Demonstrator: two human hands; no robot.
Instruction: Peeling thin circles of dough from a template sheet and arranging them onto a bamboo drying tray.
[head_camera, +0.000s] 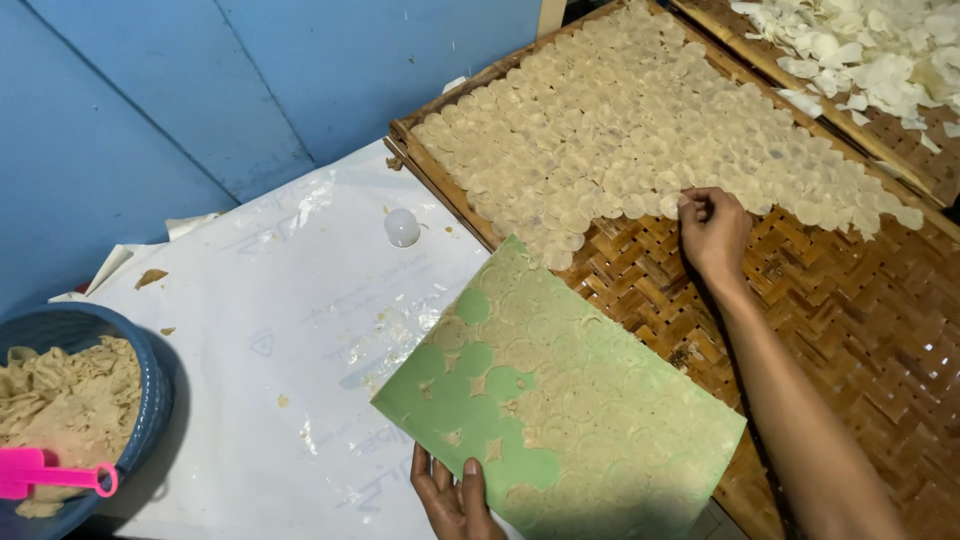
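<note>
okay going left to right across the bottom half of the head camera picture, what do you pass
pink scoop → blue basket of dough scraps → white plastic sheet → left hand gripping the green board of thin discs → right forearm over the woven bamboo tray.

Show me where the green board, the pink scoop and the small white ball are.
green board (500, 440): head view, bare green patch.
pink scoop (45, 472): head view, handle.
small white ball (402, 227): head view, centre.
</note>
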